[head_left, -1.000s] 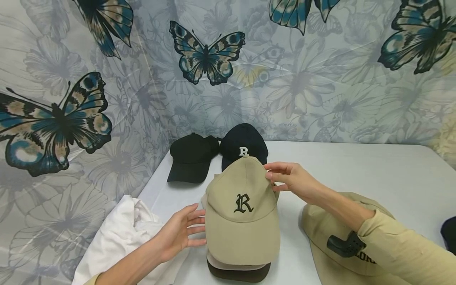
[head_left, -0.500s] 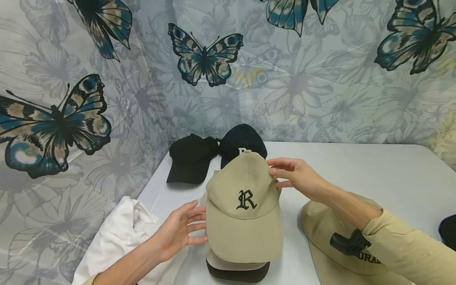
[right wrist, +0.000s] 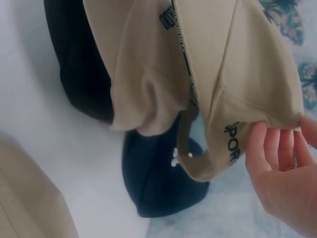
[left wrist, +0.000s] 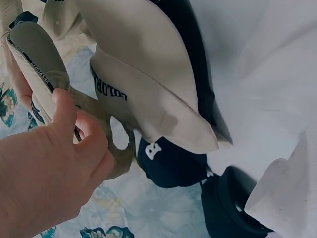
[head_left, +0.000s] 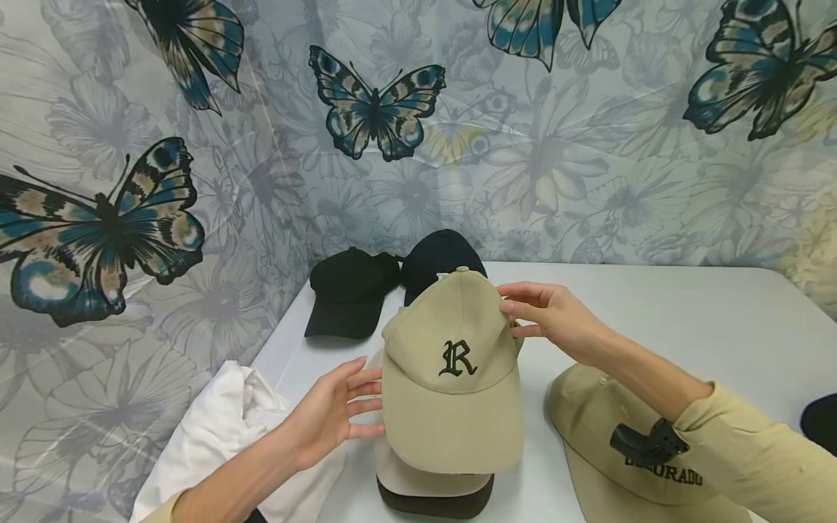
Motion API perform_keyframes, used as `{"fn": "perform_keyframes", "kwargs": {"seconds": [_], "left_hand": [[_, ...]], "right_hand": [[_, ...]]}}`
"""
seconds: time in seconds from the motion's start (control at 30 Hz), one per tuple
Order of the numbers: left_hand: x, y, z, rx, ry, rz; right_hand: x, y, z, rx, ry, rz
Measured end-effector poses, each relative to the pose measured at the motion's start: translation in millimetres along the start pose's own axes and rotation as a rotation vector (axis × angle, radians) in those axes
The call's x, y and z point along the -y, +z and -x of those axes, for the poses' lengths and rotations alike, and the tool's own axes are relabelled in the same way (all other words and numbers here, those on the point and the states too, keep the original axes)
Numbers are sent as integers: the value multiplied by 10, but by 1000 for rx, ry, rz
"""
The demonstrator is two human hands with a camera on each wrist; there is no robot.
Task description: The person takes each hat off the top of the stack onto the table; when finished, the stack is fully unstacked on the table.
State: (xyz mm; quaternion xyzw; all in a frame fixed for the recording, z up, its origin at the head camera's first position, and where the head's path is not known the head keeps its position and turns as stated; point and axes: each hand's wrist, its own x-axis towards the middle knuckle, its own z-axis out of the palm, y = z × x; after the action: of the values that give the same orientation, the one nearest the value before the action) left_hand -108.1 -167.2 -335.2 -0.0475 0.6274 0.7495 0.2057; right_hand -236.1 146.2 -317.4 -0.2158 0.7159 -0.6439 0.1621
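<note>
A beige cotton baseball cap with a black gothic "R" embroidered on its front [head_left: 451, 378] is held up over a short stack of two caps, a cream-coloured cap [head_left: 431, 481] on top of a dark brown cap [head_left: 434, 503], of which only the brims show. The right hand [head_left: 556, 319] pinches the beige cap at the back edge of its crown, fingers curled onto the fabric; the right wrist view shows those fingertips [right wrist: 267, 148] on the rear hem by the strap. The left hand [head_left: 333, 414] meets the cap's other side: from the head view its fingers look straight against the brim's edge, while the left wrist view shows thumb and fingers [left wrist: 67, 106] closed on the cap's rear edge near the strap, so it grips too.

Behind, toward the wall, lie two dark caps side by side: a plain black cap [head_left: 349, 290] and a navy cap [head_left: 434, 258] partly hidden by the raised one. A fourth beige cap with dark lettering [head_left: 608, 443] lies under the right forearm. That makes six caps in full view on the white table [head_left: 686, 319]. A crumpled white cloth [head_left: 222, 436] sits at the table's left corner, and a butterfly-printed curtain [head_left: 392, 131] hangs behind.
</note>
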Motion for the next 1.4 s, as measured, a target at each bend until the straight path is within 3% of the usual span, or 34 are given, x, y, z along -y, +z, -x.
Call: {"fn": "perform_keyframes", "kwargs": {"seconds": [0.57,1.03,1.4], "left_hand": [[-200,149,-227,-10,55,-41],[-313,288,-400,-4,55,-19],[-438,382,-672,0,35,-11]], "right_hand": [[100,-220,-2,-47,-39,-29],[169,-423,23,-65,1,-6],[178,-620,15,-87,-8,-9]]}}
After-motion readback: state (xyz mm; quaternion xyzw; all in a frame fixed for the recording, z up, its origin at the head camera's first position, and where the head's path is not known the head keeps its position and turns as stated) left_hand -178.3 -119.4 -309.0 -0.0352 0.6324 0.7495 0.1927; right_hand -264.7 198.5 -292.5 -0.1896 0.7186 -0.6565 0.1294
